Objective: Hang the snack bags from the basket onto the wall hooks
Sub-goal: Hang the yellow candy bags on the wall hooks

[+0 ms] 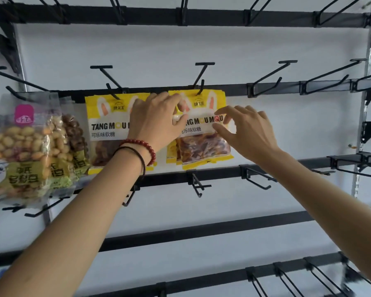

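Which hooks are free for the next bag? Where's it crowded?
Bare: middle hooks right of the yellow bags, top hooks, lower hooks. Crowded: bean bags at left, then yellow bags with left hand and right hand on them.

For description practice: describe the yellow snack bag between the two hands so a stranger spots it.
Find the black metal hook rack on the white wall. On its bag-filled rail, take the front yellow rabbit-eared gummy bag on the rightmost loaded hook. Only it borders empty hooks.

black rails (201, 233) cross a white wall panel (201, 46).
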A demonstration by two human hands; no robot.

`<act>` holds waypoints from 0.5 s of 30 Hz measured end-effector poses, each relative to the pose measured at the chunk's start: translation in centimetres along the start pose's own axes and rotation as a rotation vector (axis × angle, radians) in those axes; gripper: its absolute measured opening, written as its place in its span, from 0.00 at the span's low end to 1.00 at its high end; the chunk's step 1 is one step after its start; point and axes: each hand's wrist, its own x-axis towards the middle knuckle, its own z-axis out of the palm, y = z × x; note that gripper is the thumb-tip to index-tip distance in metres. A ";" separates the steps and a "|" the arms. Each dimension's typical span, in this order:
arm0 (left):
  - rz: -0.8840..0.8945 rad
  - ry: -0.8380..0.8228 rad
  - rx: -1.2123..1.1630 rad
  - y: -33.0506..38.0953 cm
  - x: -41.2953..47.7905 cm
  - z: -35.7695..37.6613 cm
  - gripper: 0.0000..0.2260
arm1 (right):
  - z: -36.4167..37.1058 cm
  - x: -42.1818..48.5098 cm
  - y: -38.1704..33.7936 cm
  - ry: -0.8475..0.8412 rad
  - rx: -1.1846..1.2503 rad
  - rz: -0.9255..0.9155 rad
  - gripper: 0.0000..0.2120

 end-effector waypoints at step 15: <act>-0.118 -0.139 0.047 -3.3 -20.0 -6.3 0.09 | 4.6 -11.4 -15.5 -0.093 0.150 -0.318 0.14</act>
